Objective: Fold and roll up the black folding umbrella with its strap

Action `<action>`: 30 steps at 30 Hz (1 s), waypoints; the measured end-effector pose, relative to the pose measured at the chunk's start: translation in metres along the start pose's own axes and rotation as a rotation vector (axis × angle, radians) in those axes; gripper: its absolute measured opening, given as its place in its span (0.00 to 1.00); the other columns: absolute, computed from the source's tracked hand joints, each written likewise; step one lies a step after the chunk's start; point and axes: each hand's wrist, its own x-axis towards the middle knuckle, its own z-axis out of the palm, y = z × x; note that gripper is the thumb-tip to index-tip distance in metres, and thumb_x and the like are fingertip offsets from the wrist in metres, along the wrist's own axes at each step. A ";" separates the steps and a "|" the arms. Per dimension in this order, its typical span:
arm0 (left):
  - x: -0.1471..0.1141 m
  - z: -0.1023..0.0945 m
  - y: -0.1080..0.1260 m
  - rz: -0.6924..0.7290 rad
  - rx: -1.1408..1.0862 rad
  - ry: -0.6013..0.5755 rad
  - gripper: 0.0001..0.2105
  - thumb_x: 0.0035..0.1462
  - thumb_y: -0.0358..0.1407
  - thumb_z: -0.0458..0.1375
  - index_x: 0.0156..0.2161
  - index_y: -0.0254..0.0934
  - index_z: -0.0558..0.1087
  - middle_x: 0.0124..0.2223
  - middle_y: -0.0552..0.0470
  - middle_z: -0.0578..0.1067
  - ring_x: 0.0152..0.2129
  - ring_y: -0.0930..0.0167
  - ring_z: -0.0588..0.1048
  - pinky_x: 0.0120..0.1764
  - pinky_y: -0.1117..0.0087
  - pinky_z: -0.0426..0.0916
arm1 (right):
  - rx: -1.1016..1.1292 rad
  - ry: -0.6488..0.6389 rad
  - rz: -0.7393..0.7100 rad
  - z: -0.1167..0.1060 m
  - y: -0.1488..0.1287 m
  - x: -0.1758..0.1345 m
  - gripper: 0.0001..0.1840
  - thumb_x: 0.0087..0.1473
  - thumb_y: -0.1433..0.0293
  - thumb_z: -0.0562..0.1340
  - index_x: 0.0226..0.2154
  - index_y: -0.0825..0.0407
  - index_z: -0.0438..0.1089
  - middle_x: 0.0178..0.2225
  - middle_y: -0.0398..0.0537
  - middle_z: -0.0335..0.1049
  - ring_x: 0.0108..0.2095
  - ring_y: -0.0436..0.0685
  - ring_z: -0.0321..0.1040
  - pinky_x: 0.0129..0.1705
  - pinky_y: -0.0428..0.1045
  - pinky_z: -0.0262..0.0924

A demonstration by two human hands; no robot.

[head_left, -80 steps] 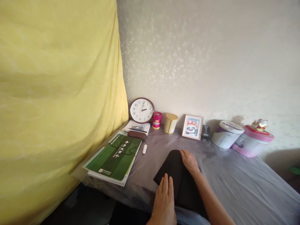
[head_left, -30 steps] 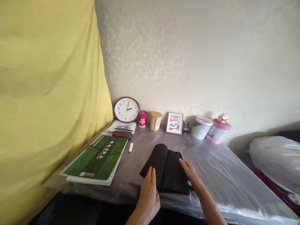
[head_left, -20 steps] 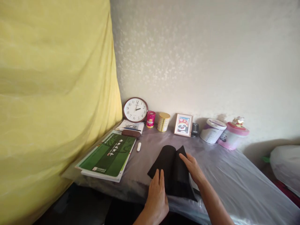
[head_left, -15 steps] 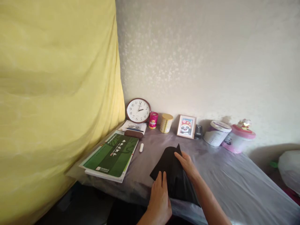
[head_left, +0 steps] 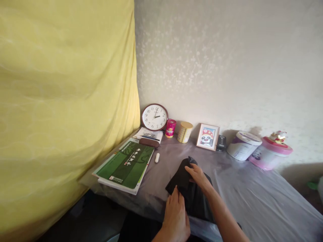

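material [head_left: 178, 176], black, folded, pinched in right hand [head_left: 198, 175], left hand [head_left: 176, 212] touching, grip unclear

At twelve o'clock from me, the wall clock [head_left: 154, 117] carries numerals 1 to 12, its pointers near 2 and 12. At eleven, the green book [head_left: 124, 163] bears white Chinese characters; I make out 三百 among them. I can't read its smaller print, nor the lettering on the pink can [head_left: 170, 129] and yellow can [head_left: 184, 133], both just past twelve.
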 end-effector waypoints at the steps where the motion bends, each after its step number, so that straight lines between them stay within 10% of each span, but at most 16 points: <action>1: -0.001 -0.001 0.000 0.000 0.009 0.006 0.32 0.48 0.29 0.48 0.60 0.28 0.50 0.63 0.38 0.52 0.59 0.60 0.54 0.58 0.58 0.51 | -0.011 -0.013 0.008 0.001 -0.001 0.000 0.17 0.48 0.62 0.60 0.42 0.51 0.66 0.27 0.45 0.74 0.27 0.51 0.72 0.24 0.44 0.64; 10: -0.013 0.014 -0.033 0.189 0.162 0.279 0.26 0.53 0.35 0.50 0.57 0.28 0.56 0.56 0.37 0.64 0.51 0.61 0.66 0.50 0.60 0.65 | -0.211 -0.205 -0.185 0.006 0.000 -0.011 0.12 0.53 0.65 0.53 0.38 0.53 0.65 0.32 0.47 0.76 0.32 0.51 0.72 0.30 0.45 0.62; 16: -0.004 0.000 -0.012 0.355 0.229 0.318 0.24 0.49 0.34 0.53 0.54 0.38 0.61 0.57 0.44 0.63 0.53 0.61 0.64 0.52 0.58 0.64 | -0.421 -0.201 -0.438 0.006 0.005 -0.018 0.14 0.53 0.69 0.51 0.39 0.50 0.68 0.31 0.43 0.76 0.32 0.51 0.71 0.38 0.47 0.62; 22: 0.018 0.023 -0.024 0.438 0.342 0.258 0.36 0.44 0.32 0.55 0.60 0.33 0.51 0.61 0.40 0.57 0.56 0.58 0.59 0.52 0.60 0.64 | -0.633 -0.125 -0.682 -0.001 0.005 -0.040 0.14 0.58 0.68 0.51 0.38 0.46 0.72 0.35 0.43 0.75 0.39 0.53 0.68 0.43 0.48 0.61; 30: 0.022 0.055 -0.032 0.307 0.394 0.486 0.33 0.54 0.21 0.43 0.62 0.42 0.38 0.56 0.50 0.66 0.53 0.70 0.65 0.49 0.71 0.65 | -0.769 -0.035 -0.867 -0.023 0.029 -0.005 0.16 0.60 0.68 0.50 0.46 0.48 0.69 0.48 0.48 0.70 0.55 0.56 0.57 0.58 0.60 0.46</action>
